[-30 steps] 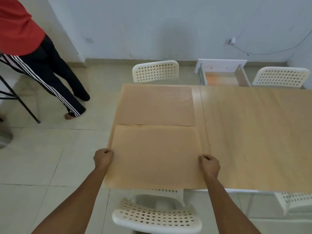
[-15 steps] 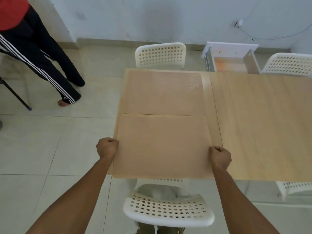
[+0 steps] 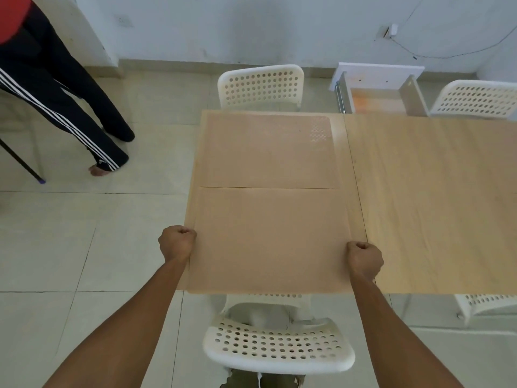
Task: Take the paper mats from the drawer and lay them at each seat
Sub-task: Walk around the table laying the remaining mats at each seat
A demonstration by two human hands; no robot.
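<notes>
1. The near paper mat is held flat on the table, its long axis running 9 to 3 o'clock; its near edge sits at the table's near edge.
2. The left hand is curled on the mat's 9 o'clock edge, the right hand on its 3 o'clock edge; both are equally near.
3. A far paper mat lies at 12 o'clock, edge to edge with the near one.
4. Both mats are thin, matte, tan rectangles; the table is pale wood-grain.
5. The open drawer is seen at 1 o'clock.
6. A perforated white plastic chair stands at 6 o'clock.
</notes>
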